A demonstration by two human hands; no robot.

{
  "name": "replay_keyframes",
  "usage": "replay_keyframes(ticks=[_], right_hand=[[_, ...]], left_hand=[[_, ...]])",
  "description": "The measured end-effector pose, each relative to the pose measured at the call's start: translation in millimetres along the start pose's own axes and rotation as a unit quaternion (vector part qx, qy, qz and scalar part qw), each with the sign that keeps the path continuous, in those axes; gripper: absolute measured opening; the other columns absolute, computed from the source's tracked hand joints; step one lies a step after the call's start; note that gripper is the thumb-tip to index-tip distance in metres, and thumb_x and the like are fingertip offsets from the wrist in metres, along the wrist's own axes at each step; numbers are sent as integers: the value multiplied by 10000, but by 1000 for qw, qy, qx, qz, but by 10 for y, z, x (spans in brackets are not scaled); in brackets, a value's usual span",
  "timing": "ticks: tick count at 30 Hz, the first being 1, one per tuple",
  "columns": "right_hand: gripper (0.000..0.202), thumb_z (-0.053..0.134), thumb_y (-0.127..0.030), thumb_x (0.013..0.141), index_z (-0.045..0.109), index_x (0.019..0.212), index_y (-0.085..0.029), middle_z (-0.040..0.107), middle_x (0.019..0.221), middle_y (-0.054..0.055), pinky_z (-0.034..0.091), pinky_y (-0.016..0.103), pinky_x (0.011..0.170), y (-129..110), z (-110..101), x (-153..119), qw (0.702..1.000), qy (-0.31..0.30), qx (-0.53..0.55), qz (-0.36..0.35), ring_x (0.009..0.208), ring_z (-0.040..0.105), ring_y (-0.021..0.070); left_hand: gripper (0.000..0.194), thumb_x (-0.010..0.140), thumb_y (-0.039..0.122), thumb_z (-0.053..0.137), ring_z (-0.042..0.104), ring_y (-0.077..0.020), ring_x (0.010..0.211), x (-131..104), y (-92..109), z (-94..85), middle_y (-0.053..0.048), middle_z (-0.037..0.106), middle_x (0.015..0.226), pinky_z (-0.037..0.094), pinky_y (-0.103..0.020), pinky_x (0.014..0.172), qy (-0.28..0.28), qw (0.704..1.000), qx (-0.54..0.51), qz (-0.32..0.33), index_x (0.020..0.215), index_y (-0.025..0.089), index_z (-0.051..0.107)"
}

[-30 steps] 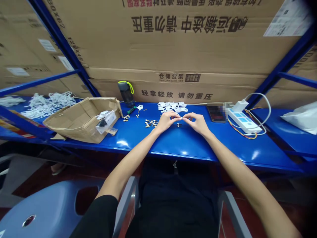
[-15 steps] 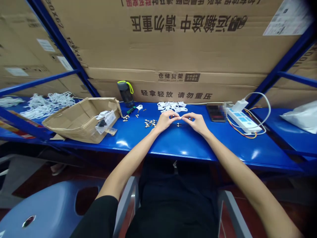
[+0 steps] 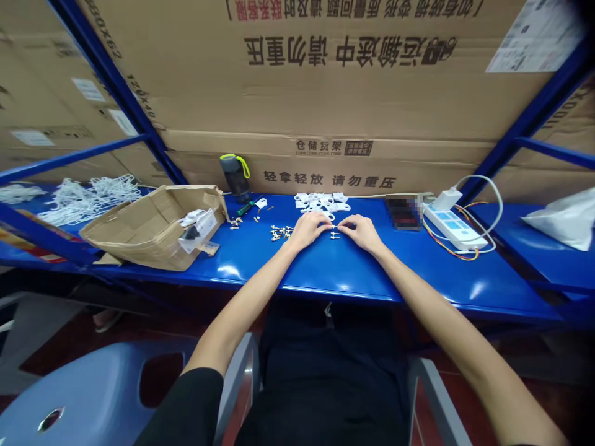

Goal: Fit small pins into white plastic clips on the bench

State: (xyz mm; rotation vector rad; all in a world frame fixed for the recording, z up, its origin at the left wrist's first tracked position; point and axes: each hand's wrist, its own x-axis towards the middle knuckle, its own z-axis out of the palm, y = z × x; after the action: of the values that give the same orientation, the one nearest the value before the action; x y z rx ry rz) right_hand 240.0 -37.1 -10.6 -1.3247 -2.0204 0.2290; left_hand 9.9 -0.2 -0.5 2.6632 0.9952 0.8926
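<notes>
Pins (image 3: pixel 335 235) lie on our counter (image 3: pixel 344 266) between our left hand (image 3: pixel 307 230) and right hand (image 3: pixel 365 231); whether either grip pinches anything, we cannot tell.

tabletop (image 3: pixel 344 266): painted metal prob., smooth, v. glossy, w/ bright glare spots. rack post (image 3: pixel 118 87): same blue paint, a bit less shiny. backing sheet (image 3: pixel 302 108) = matt brown cardboard, printed; paper label (image 3: pixel 534 34) on it. open carton (image 3: pixel 139 238): rough, creased cardboard. small pins (image 3: pixel 276 234) look metal, brass-ish. white parts (image 3: pixel 323 201): smooth plastic, approx. satin. stool (image 3: pixel 93 378): smooth plastic, soft sheen. sleeve (image 3: pixel 186 402): matt cloth. bag (image 3: pixel 562 220): thin, crinkled plastic.
</notes>
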Motion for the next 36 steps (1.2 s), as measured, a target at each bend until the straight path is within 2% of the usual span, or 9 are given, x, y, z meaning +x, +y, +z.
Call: replay_keyframes(ticks=[8,14,17,21,24,28,32,36], right_hand=[[195,649,-313,998,830,972,-248,811,1107,52,508,407,983,97,37,16,998,-28,-39,-32,1040,685,270],[224,630,-345,1017,830,991,-250,805,1139,60,499,427,1006,117,35,15,997,-33,-55,-43,1064,677,281],[220,631,-340,1018,829,988,-250,803,1143,61,499,433,992,106,31,11,997,-31,-61,-45,1060,674,281],[214,632,-329,1017,827,971,-253,803,1144,59,494,440,998,95,37,9,996,-31,-63,-47,1072,671,284],[210,637,-333,1017,824,956,-262,800,1157,53,484,445,1011,76,34,5,997,-33,-62,-42,1096,665,288],[201,631,-339,1019,818,1010,-265,793,1186,56,486,438,985,52,-18,-1,997,-31,-68,-33,1111,655,288],[218,603,-306,1018,805,1084,-259,782,1203,72,488,436,980,111,-137,2,996,12,-88,11,1117,646,292],[238,584,-252,996,804,1088,-254,778,1201,74,493,443,992,250,-254,-1,990,54,-109,71,1129,643,302]], left_hand=[[217,1042,342,643,674,-231,1058,-8,-34,21,-56,772,1069,488,-336,946,-39,998,42,10,1051,230,829],[228,1045,348,632,666,-241,1090,-12,-18,-28,-63,770,1124,475,-352,969,-55,997,57,-11,1090,247,831],[241,1058,284,590,653,-260,1157,-25,3,-79,-70,769,1188,457,-384,1019,-31,995,78,-55,1118,244,819],[304,1069,205,499,624,-296,1222,-41,19,-168,-85,749,1260,442,-441,1054,43,980,118,-154,1158,238,788],[317,1049,171,486,616,-305,1222,-60,-12,-241,-82,732,1300,444,-461,1057,82,969,126,-195,1177,241,767],[376,986,98,474,620,-297,1220,-154,-131,-363,-75,729,1297,457,-453,1048,89,965,125,-212,1185,250,754],[373,992,134,462,613,-293,1229,-312,-257,-504,-80,727,1295,450,-452,1062,69,967,139,-203,1186,243,761],[358,1019,183,457,610,-291,1195,-387,-264,-559,-87,731,1255,442,-452,1042,63,967,164,-187,1151,239,784]])
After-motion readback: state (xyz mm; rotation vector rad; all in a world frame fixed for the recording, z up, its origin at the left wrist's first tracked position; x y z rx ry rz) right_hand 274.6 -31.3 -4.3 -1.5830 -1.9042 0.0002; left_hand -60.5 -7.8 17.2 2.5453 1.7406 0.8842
